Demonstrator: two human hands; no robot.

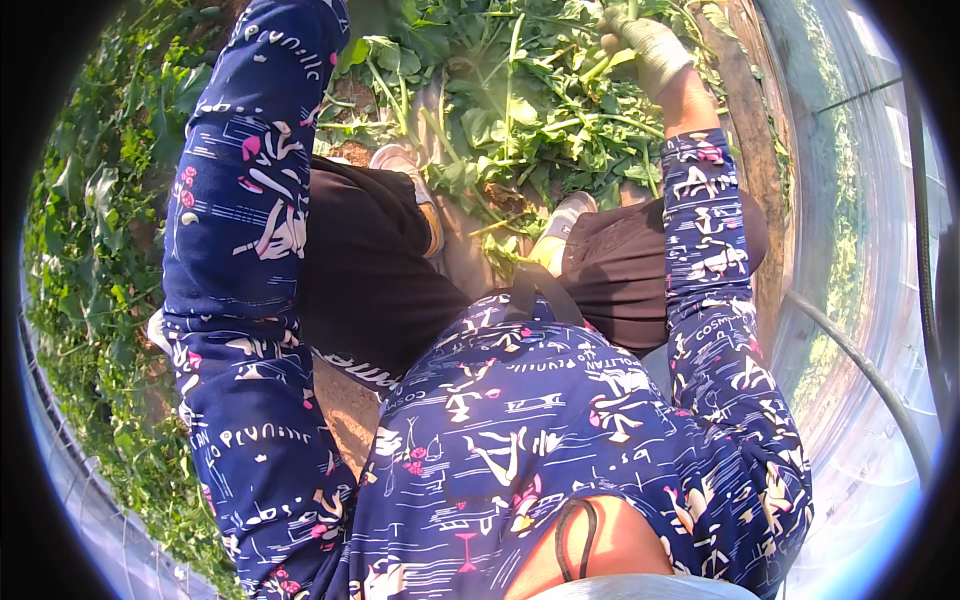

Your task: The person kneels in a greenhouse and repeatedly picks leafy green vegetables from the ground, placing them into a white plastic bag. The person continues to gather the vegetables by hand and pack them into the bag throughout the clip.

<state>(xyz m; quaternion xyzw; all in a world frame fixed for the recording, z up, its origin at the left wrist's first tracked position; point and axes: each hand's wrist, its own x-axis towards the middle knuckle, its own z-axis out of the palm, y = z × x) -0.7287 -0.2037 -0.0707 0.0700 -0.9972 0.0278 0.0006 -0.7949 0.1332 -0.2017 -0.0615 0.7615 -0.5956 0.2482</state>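
My left hand is out of view beyond the top edge; only its navy printed sleeve (247,165) shows. At the top right, my right hand (646,46) wears a pale, dirt-stained glove with the fingertips bare. Its fingers look curled among cut green stems and leaves. A green stem (632,9) shows right at the fingers, but whether they grip it is not plain. Under and in front of the hand lies a heap of leafy green plants (570,112). One long pale stem (513,82) lies lengthwise across the heap.
Standing leafy plants (97,247) fill the left side. Along the right run a weathered wooden board (757,150), clear plastic sheeting (825,247) and a bent pole (862,352). My shoes (405,169) stand apart at the near edge of the heap, below my bent knees.
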